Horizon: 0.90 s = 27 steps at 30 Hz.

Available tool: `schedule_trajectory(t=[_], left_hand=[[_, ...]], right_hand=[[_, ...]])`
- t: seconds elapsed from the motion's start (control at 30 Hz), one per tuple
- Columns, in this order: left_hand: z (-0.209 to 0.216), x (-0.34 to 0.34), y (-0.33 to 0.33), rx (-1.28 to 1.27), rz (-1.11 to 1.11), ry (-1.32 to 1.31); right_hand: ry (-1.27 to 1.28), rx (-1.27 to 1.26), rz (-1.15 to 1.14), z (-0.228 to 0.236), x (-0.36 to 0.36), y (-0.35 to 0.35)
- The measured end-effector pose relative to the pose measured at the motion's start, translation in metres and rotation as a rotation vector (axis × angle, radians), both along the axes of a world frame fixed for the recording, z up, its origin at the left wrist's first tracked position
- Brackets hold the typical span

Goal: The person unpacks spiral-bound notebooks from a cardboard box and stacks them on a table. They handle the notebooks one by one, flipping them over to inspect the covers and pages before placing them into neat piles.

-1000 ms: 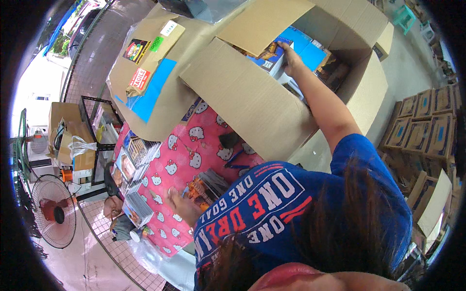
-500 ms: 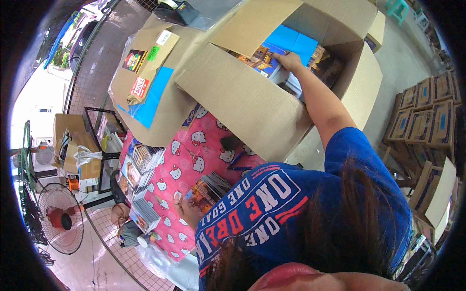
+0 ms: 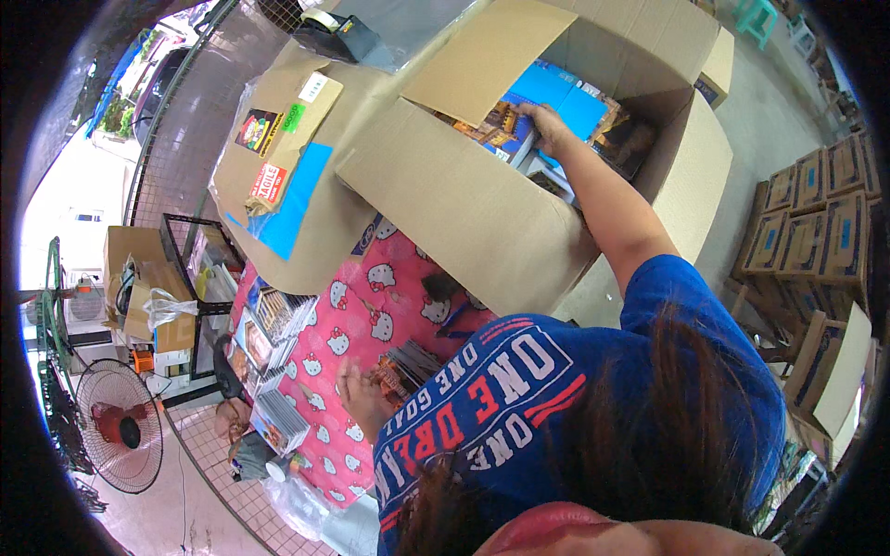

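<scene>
My right arm reaches over the near wall of a big open cardboard box [image 3: 464,208]. Inside, my right hand [image 3: 551,130] has its fingers closed over the edge of a stack of glossy booklets [image 3: 505,130] with a golden building on the cover. A bright blue sheet [image 3: 567,93] lies beside that hand in the box. At the pink table, my left hand [image 3: 362,398] is held with its fingers apart, next to a row of thin booklets [image 3: 403,369] close to my body. The palm side of my left hand is partly hidden.
More booklet stacks [image 3: 278,422] line the far left edge of the pink patterned tablecloth [image 3: 338,320]. A cardboard flap with a blue strip [image 3: 298,208] overhangs it. A tape dispenser [image 3: 348,37] stands at the back. A fan [image 3: 119,426] is left; stacked cartons [image 3: 802,218] are right.
Inside the box, my right hand and the booklets under it have shifted slightly, uncovering more of the blue sheet. My left hand stays beside the booklet row, its fingers a little more raised.
</scene>
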<state>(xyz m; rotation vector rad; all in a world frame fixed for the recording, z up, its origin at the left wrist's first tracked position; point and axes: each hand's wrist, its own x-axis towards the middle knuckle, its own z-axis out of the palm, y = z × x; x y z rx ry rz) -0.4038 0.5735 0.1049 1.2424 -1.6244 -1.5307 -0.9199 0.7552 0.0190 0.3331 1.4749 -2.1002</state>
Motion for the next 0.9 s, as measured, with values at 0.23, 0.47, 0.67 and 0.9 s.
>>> schedule_trajectory(t=[0.23,0.47,0.67,0.9], left_hand=[[0.040,-0.101,-0.004,0.205,-0.316,0.284],[0.072,-0.185,0.017,0.343,-0.938,0.233],[0.047,-0.253,0.047,0.492,-0.859,0.483],[0.089,-0.239,0.067,0.632,-0.652,0.856]], right_hand=[[0.049,0.049,-0.062,0.013,0.004,-0.005],[0.391,-0.195,-0.288,0.094,0.053,0.043],[0.488,-0.442,-0.358,0.184,0.149,0.069],[0.568,-0.273,-0.192,0.173,0.207,0.022]])
